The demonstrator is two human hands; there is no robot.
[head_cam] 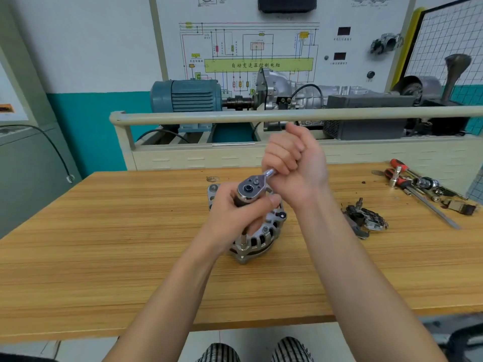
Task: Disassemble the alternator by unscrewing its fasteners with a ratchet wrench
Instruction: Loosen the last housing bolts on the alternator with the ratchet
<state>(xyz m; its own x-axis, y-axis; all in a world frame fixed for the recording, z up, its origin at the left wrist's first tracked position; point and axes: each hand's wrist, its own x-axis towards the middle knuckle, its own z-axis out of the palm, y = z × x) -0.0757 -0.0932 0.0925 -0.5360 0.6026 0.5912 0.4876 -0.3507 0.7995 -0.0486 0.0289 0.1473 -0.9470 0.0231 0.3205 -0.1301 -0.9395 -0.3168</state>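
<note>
A silver alternator (pixel 264 239) sits near the middle of the wooden table (pixel 104 244). A chrome ratchet wrench (pixel 252 188) stands over it, its extension bar (pixel 243 239) running down to a fastener at the alternator's near edge. My left hand (pixel 235 212) grips the extension just under the ratchet head. My right hand (pixel 292 160) is wrapped round the wrench handle, which it hides almost entirely.
Removed alternator parts (pixel 366 218) lie to the right. Red-handled screwdrivers, sockets and bits (pixel 418 184) are scattered at the table's far right. Behind the table stands a training bench with a blue motor (pixel 185 96) and a beige rail (pixel 261 116).
</note>
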